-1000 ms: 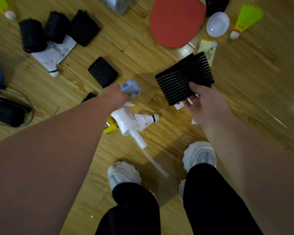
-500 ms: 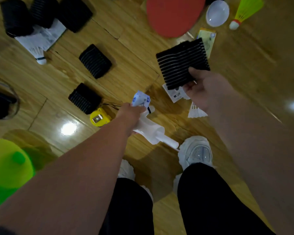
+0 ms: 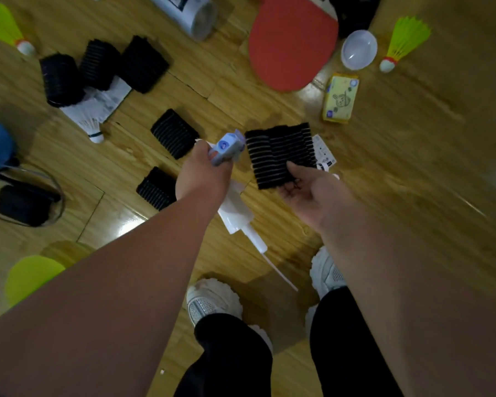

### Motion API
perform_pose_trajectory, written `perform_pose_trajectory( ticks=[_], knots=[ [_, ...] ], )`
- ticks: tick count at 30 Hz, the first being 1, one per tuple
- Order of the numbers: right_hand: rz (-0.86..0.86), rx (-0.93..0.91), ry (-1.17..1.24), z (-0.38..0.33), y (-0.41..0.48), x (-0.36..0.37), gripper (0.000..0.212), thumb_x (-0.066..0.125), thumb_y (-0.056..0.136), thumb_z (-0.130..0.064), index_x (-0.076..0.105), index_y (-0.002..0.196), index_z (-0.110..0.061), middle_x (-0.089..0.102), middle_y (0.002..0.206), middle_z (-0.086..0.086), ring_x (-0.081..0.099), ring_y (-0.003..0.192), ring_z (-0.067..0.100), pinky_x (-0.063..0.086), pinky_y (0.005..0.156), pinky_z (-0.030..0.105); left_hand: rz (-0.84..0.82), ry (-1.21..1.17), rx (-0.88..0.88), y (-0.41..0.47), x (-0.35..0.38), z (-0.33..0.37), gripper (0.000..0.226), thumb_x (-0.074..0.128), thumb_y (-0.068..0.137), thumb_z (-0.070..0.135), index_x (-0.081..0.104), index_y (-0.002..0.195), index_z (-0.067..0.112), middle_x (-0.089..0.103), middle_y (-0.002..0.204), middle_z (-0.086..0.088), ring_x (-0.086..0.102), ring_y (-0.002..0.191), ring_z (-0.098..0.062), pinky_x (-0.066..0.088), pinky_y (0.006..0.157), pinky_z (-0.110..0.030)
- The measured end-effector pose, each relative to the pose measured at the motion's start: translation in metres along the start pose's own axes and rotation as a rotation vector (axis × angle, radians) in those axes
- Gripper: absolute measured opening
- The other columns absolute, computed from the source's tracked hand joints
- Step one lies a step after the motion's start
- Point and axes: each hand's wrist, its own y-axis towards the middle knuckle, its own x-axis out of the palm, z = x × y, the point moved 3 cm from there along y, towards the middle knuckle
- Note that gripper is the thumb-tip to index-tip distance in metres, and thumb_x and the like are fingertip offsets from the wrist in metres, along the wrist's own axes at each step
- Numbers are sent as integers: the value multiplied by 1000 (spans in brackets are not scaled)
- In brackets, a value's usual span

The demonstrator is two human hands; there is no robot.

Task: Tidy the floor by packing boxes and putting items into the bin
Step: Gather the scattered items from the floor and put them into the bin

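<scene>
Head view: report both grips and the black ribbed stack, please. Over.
Left grip holds blue-white packet and white pump sprayer. Right grip holds black ribbed stack. Other black stacks, red paddle on floor ahead.

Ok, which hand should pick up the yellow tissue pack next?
Probably the right hand: the yellow tissue pack lies on its side, and it holds only the black ribbed stack. The left hand grips a spray pump and small blue pack.

Dim, warm overhead light; glare patches on the floor (image 3: 132,224); motion blur throughout; wide-angle bending at frame edges.
</scene>
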Motion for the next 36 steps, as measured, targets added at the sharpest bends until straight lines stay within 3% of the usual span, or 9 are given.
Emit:
perform_pose_trajectory(
  ticks=[4,9,14,19,23,26,30,32,36],
  knots=[
    [-55,56,62,17,-4,-6,37,64,68,8,61,105,4,72,97,18,68,90,26,58,84,40,24,34,-2,-3,7,-5,16,57,85,31,44,87,22,53,71,7,52,60,-15,31,51,-27],
    [-32,-43,324,20,-1,-17,37,62,70,8,61,107,3,72,99,20,68,96,29,57,81,40,16,56,-25,-11,16,-22,20,60,84,31,41,83,24,55,73,6,56,61,-16,30,49,-25],
    [62,-157,572,10,15,-32,16,59,87,7,63,100,-1,67,93,16,64,87,26,53,74,36,-29,90,33,-10,22,-25,21,58,84,30,39,76,27,54,69,7,52,57,-10,28,49,-25],
    [140,-160,597,12,23,-53,9,59,90,3,61,96,-3,64,76,8,59,65,17,53,74,32,-51,137,63,-5,27,-19,21,57,84,33,39,74,31,54,71,8,53,58,-11,32,50,-25],
    [187,-82,449,20,12,-58,6,63,89,1,61,86,-4,66,60,5,59,58,15,52,69,30,-41,141,73,-9,28,-9,22,58,84,33,39,73,30,53,72,8,53,59,-12,32,51,-25],
    [171,-84,262,17,-6,-57,7,60,92,0,61,88,-6,64,71,3,54,59,13,53,72,30,-27,141,68,-18,24,4,23,58,84,33,38,74,29,53,73,7,53,60,-14,32,52,-26],
    [227,-214,-93,-6,-30,-63,15,63,90,1,67,97,-12,73,95,3,70,88,17,54,87,32,-48,123,89,-31,19,29,20,58,85,32,40,77,28,54,79,5,52,63,-16,34,54,-27],
    [286,-273,-217,-22,-39,-71,16,67,87,-1,69,90,-16,74,91,-1,70,87,14,53,82,28,-60,138,91,-36,19,41,16,58,85,33,44,82,27,56,83,4,55,67,-19,36,56,-28],
    [384,-427,-653,-58,-49,-93,16,74,83,-9,68,77,-23,69,65,-13,69,67,2,50,55,19,-69,140,126,-42,27,63,14,59,86,33,47,86,26,58,85,4,56,70,-18,36,54,-28]
  ],
)
